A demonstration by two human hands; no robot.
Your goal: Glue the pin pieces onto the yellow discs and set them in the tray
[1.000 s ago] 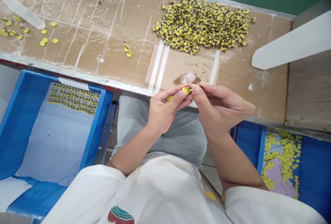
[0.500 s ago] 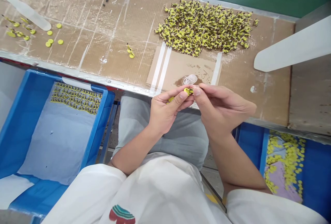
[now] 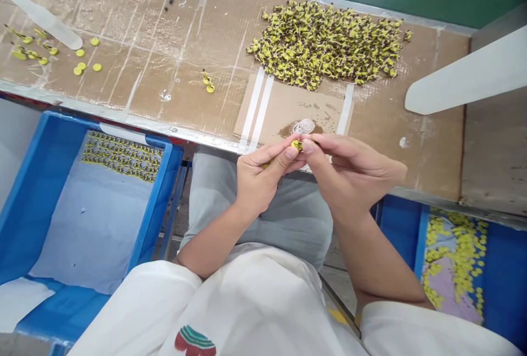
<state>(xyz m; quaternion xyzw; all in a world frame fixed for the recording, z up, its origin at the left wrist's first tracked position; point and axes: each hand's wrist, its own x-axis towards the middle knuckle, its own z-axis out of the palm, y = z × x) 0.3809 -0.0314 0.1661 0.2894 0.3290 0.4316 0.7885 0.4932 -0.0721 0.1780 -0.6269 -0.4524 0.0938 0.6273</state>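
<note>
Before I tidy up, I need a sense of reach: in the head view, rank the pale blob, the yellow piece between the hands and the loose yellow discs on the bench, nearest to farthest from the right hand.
1. Yellow piece: at the right hand, on its left side.
2. Pale blob: just beyond, on the cardboard sheet.
3. Loose yellow discs: far left on the bench.

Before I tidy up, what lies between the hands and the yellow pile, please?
In the head view, a taped cardboard piece bearing a whitish blob.

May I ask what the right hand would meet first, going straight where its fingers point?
Likely the small yellow-and-black piece, then the left hand pinching it; depth is unclear.
</note>
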